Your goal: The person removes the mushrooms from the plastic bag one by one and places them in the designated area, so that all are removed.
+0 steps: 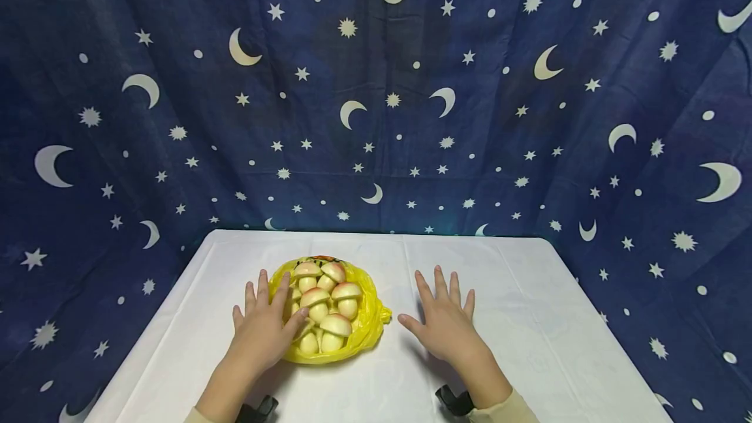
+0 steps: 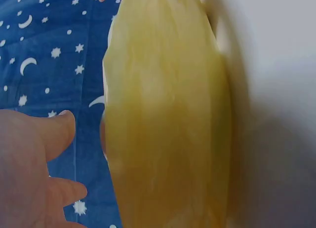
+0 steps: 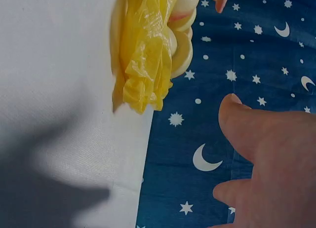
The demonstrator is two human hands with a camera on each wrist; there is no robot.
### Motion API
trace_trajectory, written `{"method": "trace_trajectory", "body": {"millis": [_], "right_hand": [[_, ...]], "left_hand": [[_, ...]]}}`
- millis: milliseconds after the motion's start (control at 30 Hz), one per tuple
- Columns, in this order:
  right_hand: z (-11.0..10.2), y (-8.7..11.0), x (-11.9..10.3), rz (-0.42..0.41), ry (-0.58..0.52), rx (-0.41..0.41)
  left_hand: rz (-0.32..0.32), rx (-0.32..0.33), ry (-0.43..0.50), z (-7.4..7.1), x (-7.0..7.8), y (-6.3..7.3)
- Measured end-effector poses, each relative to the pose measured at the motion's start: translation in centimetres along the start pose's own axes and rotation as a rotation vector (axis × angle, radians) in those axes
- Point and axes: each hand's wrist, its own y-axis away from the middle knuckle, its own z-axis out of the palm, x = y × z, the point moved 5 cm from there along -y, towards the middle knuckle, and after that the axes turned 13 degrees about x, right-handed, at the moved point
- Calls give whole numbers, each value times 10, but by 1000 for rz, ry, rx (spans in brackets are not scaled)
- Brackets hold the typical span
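Note:
Several cream mushrooms [image 1: 314, 302] with pinkish caps, toy-like in look, lie together in an opened yellow plastic bag [image 1: 371, 328] in the head view. The bag's side fills the middle of the left wrist view, and its crumpled end shows at the top of the right wrist view. With fingers spread, my left hand [image 1: 258, 331] is over the bag's left edge; its thumb and index finger overlap the mushrooms in the head view. My right hand [image 1: 449, 325], fingers also spread, hovers over the table to the right of the bag and holds nothing. Its shadow falls on the cloth.
A white cloth covers the table [image 1: 505, 292]. Dark blue fabric [image 1: 405, 129] printed with moons and stars hangs behind the table and on both sides. Black straps with camera mounts [image 1: 455, 400] are on the wrists.

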Motion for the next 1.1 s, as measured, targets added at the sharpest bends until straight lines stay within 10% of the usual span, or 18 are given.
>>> {"method": "trace_trajectory", "body": {"millis": [1100], "right_hand": [[17,-18,-4,-170,-182,64]], "left_hand": [[-121,-90,198,-9,-38,-14]]}}
